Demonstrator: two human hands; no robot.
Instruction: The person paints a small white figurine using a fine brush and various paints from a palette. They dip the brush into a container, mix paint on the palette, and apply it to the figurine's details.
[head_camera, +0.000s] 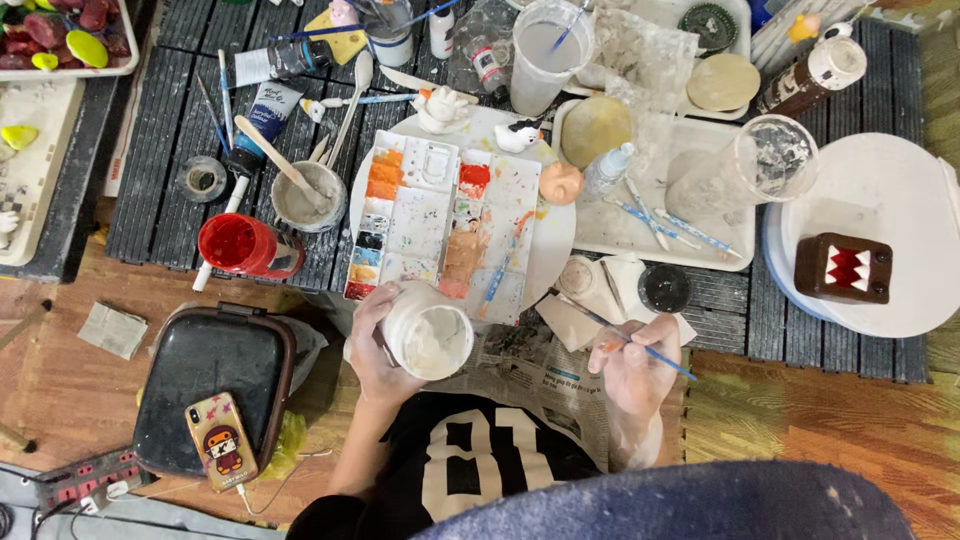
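Note:
My left hand (372, 345) grips a white ceramic cup (428, 335), its open mouth facing up, over newspaper (540, 375) on the floor. In my right hand (632, 365) I hold a thin blue-handled paintbrush (655, 355), its tip pointing left toward the cup. Just beyond the cup lies a paint palette (440, 215) with orange, red and blue wells, resting on a round white board (555, 240); another brush (505, 265) lies across the palette.
A red cup (245, 245), a grey bowl with a wooden stick (308, 195), paint tubes (260, 110) and plastic cups (545, 50) crowd the dark slatted mat. A brown toothed figure (843, 267) sits on a white plate at right. A phone (221, 440) lies on a black case at left.

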